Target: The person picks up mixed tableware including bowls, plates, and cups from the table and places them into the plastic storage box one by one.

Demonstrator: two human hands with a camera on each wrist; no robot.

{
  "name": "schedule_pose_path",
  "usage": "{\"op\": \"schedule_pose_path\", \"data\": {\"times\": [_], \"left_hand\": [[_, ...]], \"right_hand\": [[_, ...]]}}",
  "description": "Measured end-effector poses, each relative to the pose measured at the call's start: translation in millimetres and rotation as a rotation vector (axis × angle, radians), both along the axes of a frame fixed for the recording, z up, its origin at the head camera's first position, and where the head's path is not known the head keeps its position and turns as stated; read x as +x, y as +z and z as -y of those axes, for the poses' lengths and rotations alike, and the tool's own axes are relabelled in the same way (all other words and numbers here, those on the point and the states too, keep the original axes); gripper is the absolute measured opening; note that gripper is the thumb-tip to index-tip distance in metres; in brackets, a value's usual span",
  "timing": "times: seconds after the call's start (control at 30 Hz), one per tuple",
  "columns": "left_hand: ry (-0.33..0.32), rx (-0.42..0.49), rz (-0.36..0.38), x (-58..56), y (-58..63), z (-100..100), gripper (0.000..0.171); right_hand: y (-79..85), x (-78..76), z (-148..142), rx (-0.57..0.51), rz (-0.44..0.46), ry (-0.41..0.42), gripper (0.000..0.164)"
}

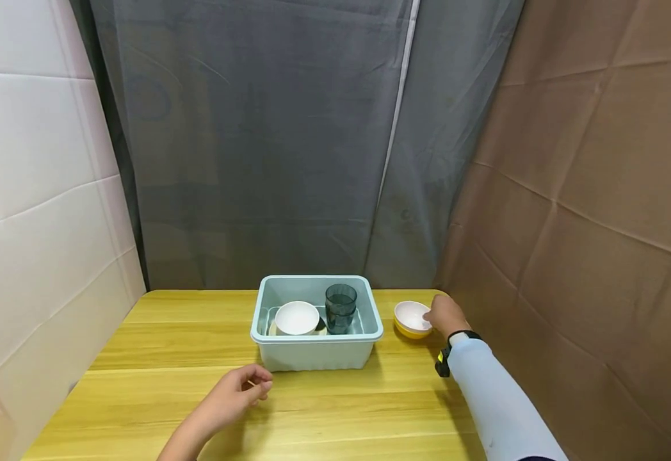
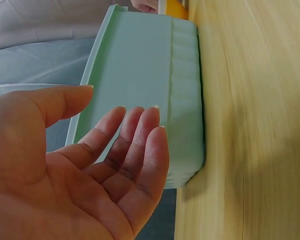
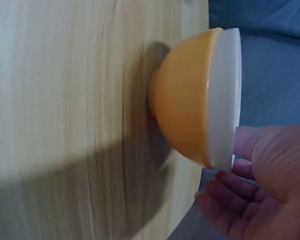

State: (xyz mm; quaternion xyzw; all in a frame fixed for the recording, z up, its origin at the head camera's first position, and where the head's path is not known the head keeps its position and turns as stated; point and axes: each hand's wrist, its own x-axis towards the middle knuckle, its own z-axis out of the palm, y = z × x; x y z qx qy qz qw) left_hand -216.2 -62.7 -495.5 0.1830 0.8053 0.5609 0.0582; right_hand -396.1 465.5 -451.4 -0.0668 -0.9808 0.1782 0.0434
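My right hand [image 1: 447, 315] pinches the near rim of a white bowl [image 3: 224, 95], with the thumb over the inside and the fingers at the outer wall. That white bowl sits nested in an orange bowl [image 3: 185, 97], whose foot is right at the tabletop. Relaxed and holding nothing, my left hand [image 1: 236, 392] hovers before the front left corner of a pale green plastic tub [image 1: 317, 351]. Its fingers are gently bent with the palm showing in the left wrist view. Inside the tub stand another white bowl [image 1: 297, 318] and stacked dark translucent cups [image 1: 340, 308].
A cream-coloured flat piece [image 1: 272, 330] partly shows under the white bowl in the tub. The wooden table [image 1: 157, 358] ends at a grey curtain [image 1: 255, 160] behind. A brown cloth [image 1: 589, 192] rises close beside the right arm, and a white cloth [image 1: 36, 160] hangs at left.
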Motion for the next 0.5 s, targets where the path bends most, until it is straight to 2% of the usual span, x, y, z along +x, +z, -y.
{"op": "schedule_pose_path", "data": {"times": [0.3, 0.5], "left_hand": [[0.004, 0.015, 0.005, 2.6, -2.3, 1.6, 0.019], [0.018, 0.011, 0.004, 4.0, -4.3, 2.9, 0.019]], "right_hand": [[-8.3, -8.9, 2.7, 0.058, 0.022, -0.033, 0.024], [-7.0, -6.0, 8.2, 0.03, -0.001, -0.048, 0.025]]}}
